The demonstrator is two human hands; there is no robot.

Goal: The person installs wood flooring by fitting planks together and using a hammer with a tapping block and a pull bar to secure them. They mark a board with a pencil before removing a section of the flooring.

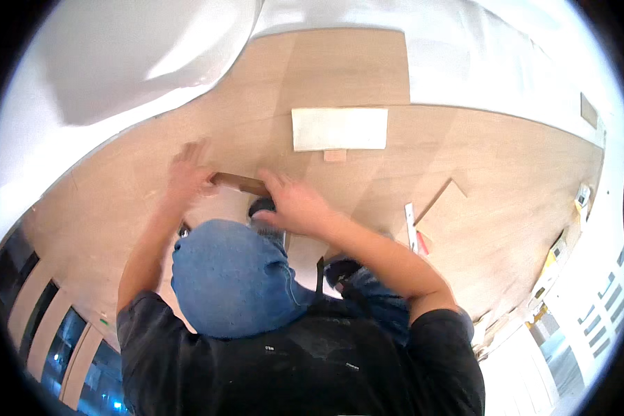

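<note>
A short wooden plank (240, 182), its dark brown edge facing up, stands between my hands just in front of my bent knee. My right hand (295, 204) grips its right end, fingers over the top edge and thumb lower down. At the left end is my left hand (191, 170), blurred by motion, with its fingers stretched out and the thumb side close to the plank. Whether that thumb touches the wood I cannot tell. The lower part of the plank is hard to separate from the pale surface below it.
On the wood-look floor (256, 125) ahead lies a white rectangular board (340, 129) with a small pinkish block (335, 156) at its near edge. To the right are a cut panel piece (440, 204), a white strip (410, 225) and a red item (423, 243). White sheeting (464, 62) borders the floor.
</note>
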